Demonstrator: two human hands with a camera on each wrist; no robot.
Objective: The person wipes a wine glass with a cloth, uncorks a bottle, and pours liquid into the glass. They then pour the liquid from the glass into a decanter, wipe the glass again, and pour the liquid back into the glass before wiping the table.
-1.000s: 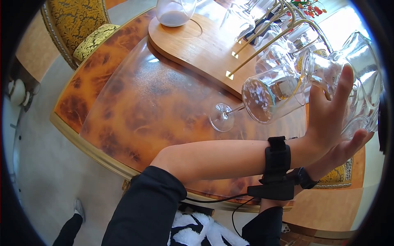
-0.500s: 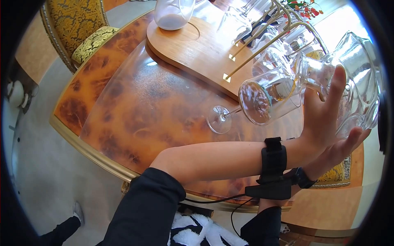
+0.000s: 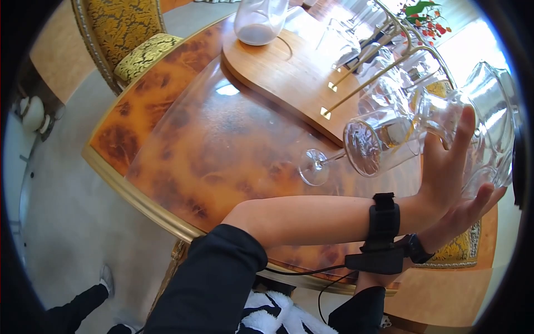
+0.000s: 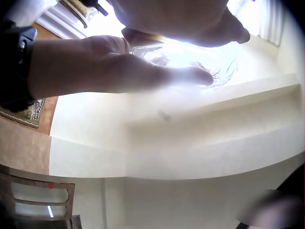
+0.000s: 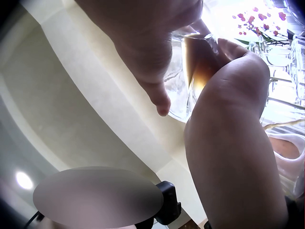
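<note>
A large clear glass decanter (image 3: 495,139) is tilted on its side, its neck pointing left over a stemmed wine glass (image 3: 384,146). My left hand (image 3: 445,161) holds the decanter near its neck, thumb raised along the glass. My right hand (image 3: 467,214) grips it from below at the body; its thumb lies along the side in the left wrist view. Brown-amber colour shows through the decanter (image 5: 198,67) in the right wrist view. My forearms cross, left over right. The far fingers of both hands are hidden behind the glass and each other.
A wooden stand (image 3: 278,78) with brass rods (image 3: 361,80) and hanging glasses stands behind the wine glass. On its left end sits a stemless glass vessel (image 3: 258,25). The glossy table (image 3: 222,161) has a gold edge. A patterned chair (image 3: 125,33) and another person's shoe (image 3: 107,281) are at left.
The head view has shifted, so the table and stand appear farther right and lower. Both hands keep the decanter tilted over the wine glass. The other person's legs have moved slightly at lower left.
</note>
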